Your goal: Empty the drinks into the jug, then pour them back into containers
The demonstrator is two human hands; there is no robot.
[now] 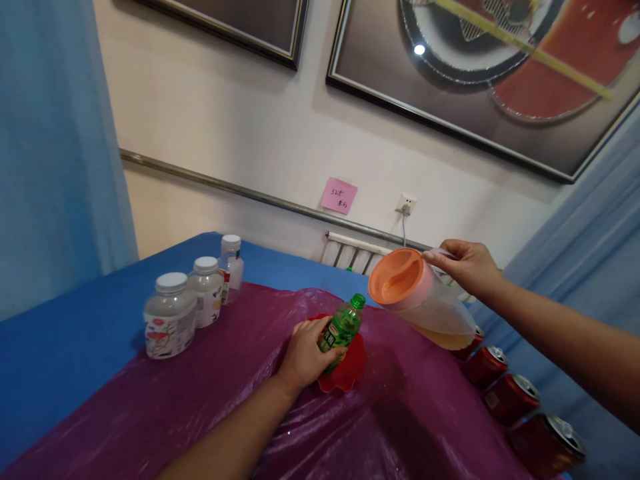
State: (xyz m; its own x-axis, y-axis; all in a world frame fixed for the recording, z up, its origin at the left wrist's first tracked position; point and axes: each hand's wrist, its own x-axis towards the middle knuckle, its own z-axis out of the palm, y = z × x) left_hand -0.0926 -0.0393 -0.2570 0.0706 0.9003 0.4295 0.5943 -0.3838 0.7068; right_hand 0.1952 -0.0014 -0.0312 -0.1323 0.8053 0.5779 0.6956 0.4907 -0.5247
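1. A pink note [339, 195] is stuck on the wall just left of the socket [407, 203]; its handwriting seems to start "32", the rest unreadable.
2. The green bottle [342, 328], below and left of the socket, has a red-and-white label, too small to read.
3. Jar [169, 316] labels are illegible.

Your left hand [305, 357] grips a green bottle [343, 328] of glossy, see-through plastic with a shiny printed label. Under it sits a red dish [350, 373], smooth glossy plastic. At two o'clock from the bottle, your right hand [467, 267] holds a pitcher [435, 313] of clear smooth plastic with a matt orange plastic lid [397, 277]. The purple sheet [225, 400] looks like thin, crinkled plastic film with a wet sheen; the blue cover [60, 347] beneath it is matt cloth. At nine o'clock stand frosted plastic jars [170, 317] with white caps. At four o'clock lie red metal cans [515, 400] with bright tops.
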